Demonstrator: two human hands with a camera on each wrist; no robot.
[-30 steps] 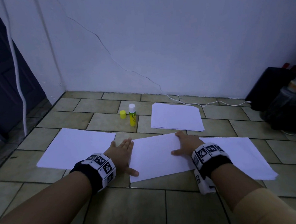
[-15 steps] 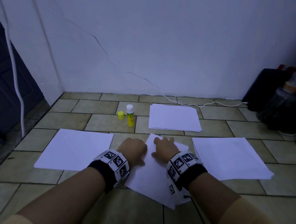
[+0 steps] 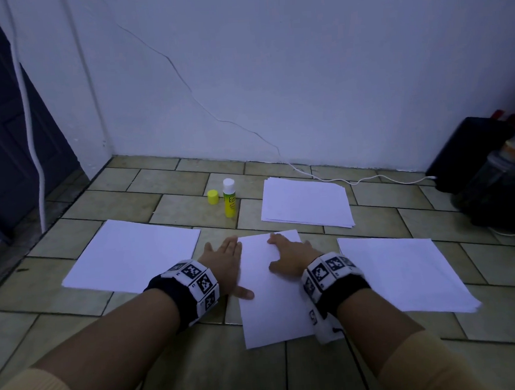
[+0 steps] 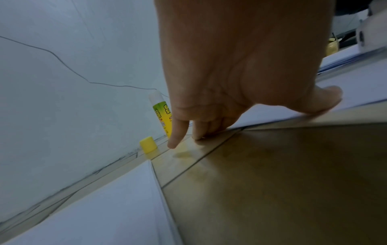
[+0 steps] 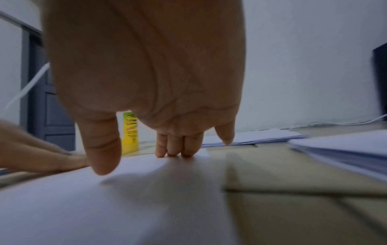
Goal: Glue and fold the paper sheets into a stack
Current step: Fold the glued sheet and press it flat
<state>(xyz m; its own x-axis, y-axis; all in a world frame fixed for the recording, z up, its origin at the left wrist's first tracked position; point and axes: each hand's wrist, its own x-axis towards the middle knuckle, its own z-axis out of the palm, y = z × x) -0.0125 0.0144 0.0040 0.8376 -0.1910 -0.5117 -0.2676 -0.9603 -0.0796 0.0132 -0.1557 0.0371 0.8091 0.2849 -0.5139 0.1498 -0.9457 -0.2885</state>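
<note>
Corner of a dim domestic room, seen at floor level. The floor (image 3: 109, 204) was laid in olive-brown tiles; the far wall (image 3: 303, 71) was plain white plaster crossed by a cable (image 3: 183, 78). A dark panelled door (image 3: 2, 135) stood at far left.

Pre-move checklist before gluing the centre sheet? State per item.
1. White centre sheet flat on the tiled floor: ok.
2. Left hand at the sheet's left edge, thumb on it: ok.
3. Right hand flat on the sheet, fingers at its far edge: ok.
4. Yellow glue stick upright, uncapped; yellow cap beside it: ok.
5. Glue already on the sheet: cannot tell.
6. A hand free for the stick: not ok, both are on the paper.
</note>
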